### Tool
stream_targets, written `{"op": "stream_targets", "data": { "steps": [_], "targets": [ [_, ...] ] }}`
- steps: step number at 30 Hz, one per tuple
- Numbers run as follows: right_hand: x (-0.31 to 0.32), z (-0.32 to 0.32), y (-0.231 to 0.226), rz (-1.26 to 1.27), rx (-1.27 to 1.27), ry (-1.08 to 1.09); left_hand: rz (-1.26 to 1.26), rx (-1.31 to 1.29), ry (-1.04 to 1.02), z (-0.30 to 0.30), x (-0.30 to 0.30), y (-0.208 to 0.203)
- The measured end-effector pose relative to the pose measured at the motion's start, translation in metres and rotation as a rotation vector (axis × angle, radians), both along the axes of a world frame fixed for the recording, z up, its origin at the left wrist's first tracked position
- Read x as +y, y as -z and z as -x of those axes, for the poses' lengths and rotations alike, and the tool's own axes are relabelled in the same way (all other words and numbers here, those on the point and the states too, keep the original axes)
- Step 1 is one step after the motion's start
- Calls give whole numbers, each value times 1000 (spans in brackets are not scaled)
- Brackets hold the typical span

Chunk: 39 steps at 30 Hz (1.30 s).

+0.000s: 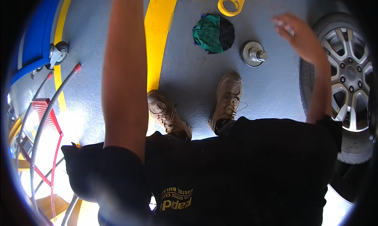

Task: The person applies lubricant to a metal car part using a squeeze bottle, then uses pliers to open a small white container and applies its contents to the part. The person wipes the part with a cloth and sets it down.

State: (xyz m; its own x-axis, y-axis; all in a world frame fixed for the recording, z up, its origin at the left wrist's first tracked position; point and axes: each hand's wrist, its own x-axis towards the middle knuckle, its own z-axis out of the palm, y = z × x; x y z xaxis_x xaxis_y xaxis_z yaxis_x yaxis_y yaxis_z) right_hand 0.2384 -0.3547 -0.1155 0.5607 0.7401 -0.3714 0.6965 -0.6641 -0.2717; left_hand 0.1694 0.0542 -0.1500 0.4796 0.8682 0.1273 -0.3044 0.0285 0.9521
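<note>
My left arm (125,72) reaches straight up past the top edge of the view, so the left hand is out of sight. My right hand (298,35) is raised beside the tire, with its fingers blurred by motion. A small pale patch shows between its thumb and fingers, too unclear to name. Nearest below that hand, a silver metal part with a round flange and a stepped stub (255,54) rests on the floor. Left of it lies a crumpled green and black cloth (212,33).
A mounted wheel with a silver alloy rim (351,72) stands at the right. At the top is a yellow metal arm with a ring-shaped end (231,5). A folding frame with red parts (45,107) and a blue castered unit (39,40) stand left. Yellow stripes (157,33) cross the grey floor.
</note>
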Motion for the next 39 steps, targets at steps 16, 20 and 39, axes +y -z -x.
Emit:
{"op": "stream_targets", "data": {
  "steps": [16, 20, 39],
  "targets": [
    [-124, 55, 132, -230, -125, 565, -482, 608, 295, 75, -125, 231],
    [-149, 65, 172, -148, 71, 641, -900, 653, 426, 102, -169, 237],
    [-96, 121, 227, -199, -136, 594, -760, 665, 657, 104, -175, 226]
  ]
}}
